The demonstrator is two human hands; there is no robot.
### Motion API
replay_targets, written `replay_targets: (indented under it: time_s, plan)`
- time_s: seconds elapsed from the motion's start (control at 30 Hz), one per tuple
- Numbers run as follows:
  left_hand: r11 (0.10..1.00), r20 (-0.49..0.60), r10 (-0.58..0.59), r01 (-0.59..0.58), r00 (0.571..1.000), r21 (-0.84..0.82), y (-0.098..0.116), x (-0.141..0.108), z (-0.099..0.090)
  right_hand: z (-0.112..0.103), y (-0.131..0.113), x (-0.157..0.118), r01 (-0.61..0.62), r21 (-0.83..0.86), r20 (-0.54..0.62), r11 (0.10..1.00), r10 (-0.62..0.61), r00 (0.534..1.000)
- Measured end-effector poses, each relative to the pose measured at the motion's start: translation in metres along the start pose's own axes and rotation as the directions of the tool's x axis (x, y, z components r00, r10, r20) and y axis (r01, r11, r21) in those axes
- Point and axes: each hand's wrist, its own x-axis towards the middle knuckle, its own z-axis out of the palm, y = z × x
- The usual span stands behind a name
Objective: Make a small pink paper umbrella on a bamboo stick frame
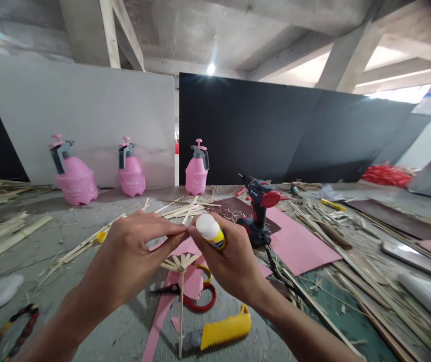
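Note:
My left hand point(138, 256) is closed in a pinch, its thumb and fingertip on the lower end of a thin bamboo strip point(190, 210). My right hand point(230, 256) wraps a small white and yellow glue bottle point(211, 231), white base toward me; its fingertips meet the left ones at the strip. Below the hands lies a bamboo stick piece with short strips fanned at its top point(181, 269). Beneath it are red-handled scissors point(204, 299), pink paper scraps point(192, 282) and a yellow-handled cutting tool point(226, 329).
A cordless drill point(258, 206) stands right of my hands beside pink sheets point(302, 241). Three pink spray bottles point(196, 173) line the back. Bamboo strips point(351, 271) litter the right and left. A yellow cap point(101, 237) and a bead string point(19, 327) lie left.

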Motion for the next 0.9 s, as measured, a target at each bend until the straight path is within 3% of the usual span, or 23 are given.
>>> replay_targets:
  time_s: [0.37,0.57,0.9]
  plan:
    - [1.0,-0.092,-0.016,0.015,0.996,-0.006,-0.002,0.003,0.005,0.005,0.006,-0.002,0.082,-0.048,-0.028,0.995,-0.084,0.996]
    - [0.998,-0.082,-0.065,0.062,0.995,-0.033,0.001,0.006,0.005,0.008,0.006,-0.006,0.149,-0.127,-0.063,0.981,-0.158,0.985]
    - [0.993,-0.084,-0.116,0.117,0.99,0.006,0.001,0.003,0.005,0.011,0.008,-0.005,0.085,-0.052,-0.078,0.995,-0.089,0.993]
